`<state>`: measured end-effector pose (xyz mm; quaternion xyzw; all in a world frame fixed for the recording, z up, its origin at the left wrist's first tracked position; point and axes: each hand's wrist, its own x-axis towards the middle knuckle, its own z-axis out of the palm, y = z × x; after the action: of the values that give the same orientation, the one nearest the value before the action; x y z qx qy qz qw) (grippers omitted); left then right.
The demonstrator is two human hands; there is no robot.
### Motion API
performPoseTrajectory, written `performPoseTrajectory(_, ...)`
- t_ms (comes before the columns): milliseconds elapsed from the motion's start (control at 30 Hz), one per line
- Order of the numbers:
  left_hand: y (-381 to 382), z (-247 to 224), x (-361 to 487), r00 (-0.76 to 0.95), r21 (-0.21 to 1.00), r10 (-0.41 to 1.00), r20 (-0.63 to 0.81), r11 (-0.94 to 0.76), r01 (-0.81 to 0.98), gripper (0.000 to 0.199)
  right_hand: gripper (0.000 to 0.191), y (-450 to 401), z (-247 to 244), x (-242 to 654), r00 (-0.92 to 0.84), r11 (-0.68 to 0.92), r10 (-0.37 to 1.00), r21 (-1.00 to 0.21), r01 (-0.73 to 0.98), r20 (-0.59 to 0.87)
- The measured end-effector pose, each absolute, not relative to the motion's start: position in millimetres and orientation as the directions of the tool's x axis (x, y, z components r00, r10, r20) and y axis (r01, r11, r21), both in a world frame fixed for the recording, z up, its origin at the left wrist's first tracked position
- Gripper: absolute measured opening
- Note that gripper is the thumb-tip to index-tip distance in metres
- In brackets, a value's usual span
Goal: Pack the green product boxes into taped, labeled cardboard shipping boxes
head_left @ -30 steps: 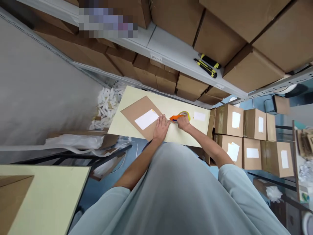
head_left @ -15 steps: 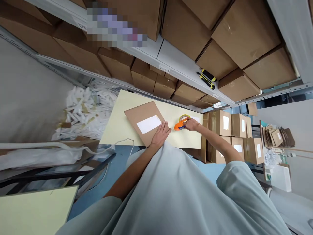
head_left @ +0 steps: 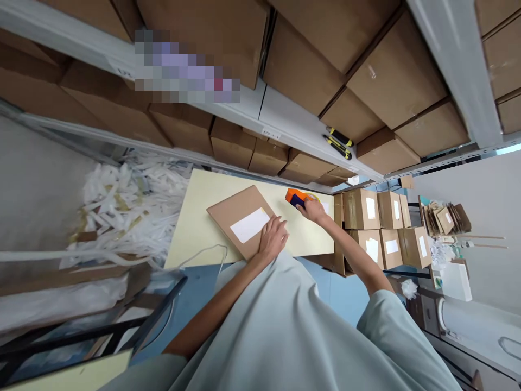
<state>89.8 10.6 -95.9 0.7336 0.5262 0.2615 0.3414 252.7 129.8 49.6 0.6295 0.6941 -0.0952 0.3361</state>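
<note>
A flat brown cardboard box (head_left: 230, 209) with a white label (head_left: 249, 225) lies at an angle on the pale yellow tabletop (head_left: 191, 217). My left hand (head_left: 274, 235) rests at the box's right edge beside the label, its fingers slightly bent and nothing seen in its grip. To the right, my right hand (head_left: 312, 209) is closed round an orange and dark blue tape dispenser (head_left: 297, 197). Part of a yellow tape roll shows behind that hand. The dispenser is apart from the cardboard box.
Shelves (head_left: 293, 122) loaded with cartons run behind the table, with yellow-black cutters (head_left: 338, 145) on one. Labelled cartons (head_left: 362, 209) stand at the right. White scraps (head_left: 134, 206) are heaped at the left. A white cable (head_left: 203, 251) crosses the table's front left edge.
My right hand has raised and turned the tape dispenser, bringing its dark blue side into view. My left hand's fingers are more bent. The head view has shifted slightly.
</note>
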Motion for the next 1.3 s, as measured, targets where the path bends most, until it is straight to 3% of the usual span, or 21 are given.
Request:
performPoseTrajectory(133,78.8,-35.5,88.3,0.117,0.824,0.939,0.322,-0.340,0.454,0.054,0.057,152.8,100.0,252.3,-0.007,0.042,0.946,0.103,0.994,-0.323)
performPoseTrajectory(267,162.8,44.0,88.8,0.046,0.766,0.845,0.533,-0.505,0.398,0.059,0.054,211.9,141.5,241.9,-0.190,0.186,0.980,-0.085,0.979,-0.052)
performPoseTrajectory(333,191.6,72.9,88.9,0.020,0.757,0.833,0.552,-0.512,0.405,0.062,0.051,250.2,156.8,234.8,-0.267,0.266,0.964,-0.094,0.960,-0.003)
performPoseTrajectory(433,207.9,93.2,88.6,-0.007,0.749,0.826,0.564,-0.508,0.426,0.063,0.049,301.7,169.6,222.9,-0.272,0.271,0.961,-0.046,0.962,-0.041)
performPoseTrajectory(567,192.7,87.0,86.0,-0.019,0.727,0.819,0.574,-0.498,0.472,0.057,0.046,341.8,168.8,209.5,-0.166,0.168,0.977,0.001,0.986,-0.132)
performPoseTrajectory(667,171.5,65.1,82.7,-0.026,0.733,0.845,0.534,-0.447,0.513,0.053,0.050,349.4,158.7,208.6,-0.145,0.143,0.981,-0.030,0.989,-0.127)
performPoseTrajectory(833,123.3,-4.1,76.9,-0.040,0.765,0.915,0.402,-0.312,0.563,0.047,0.065,305.8,109.5,232.8,-0.147,0.223,0.951,-0.272,0.936,0.273)
performPoseTrajectory(900,98.1,-38.1,78.7,-0.045,0.776,0.946,0.320,-0.235,0.585,0.045,0.066,260.9,70.5,246.5,-0.093,0.242,0.930,-0.405,0.882,0.355)
performPoseTrajectory(967,71.9,-69.8,84.5,-0.028,0.775,0.970,0.241,-0.175,0.607,0.042,0.068,202.5,21.3,259.2,-0.022,0.189,0.951,-0.525,0.830,0.307)
performPoseTrajectory(1100,25.9,-116.0,101.1,0.066,0.753,0.992,0.103,-0.121,0.646,0.043,0.075,73.8,-81.5,282.7,0.107,-0.096,0.994,-0.703,0.705,-0.028)
performPoseTrajectory(1300,-9.6,-149.9,110.1,0.087,0.691,0.996,-0.005,-0.060,0.721,0.059,0.085,-58.3,-167.7,305.5,0.079,-0.431,0.888,-0.760,0.487,-0.453)
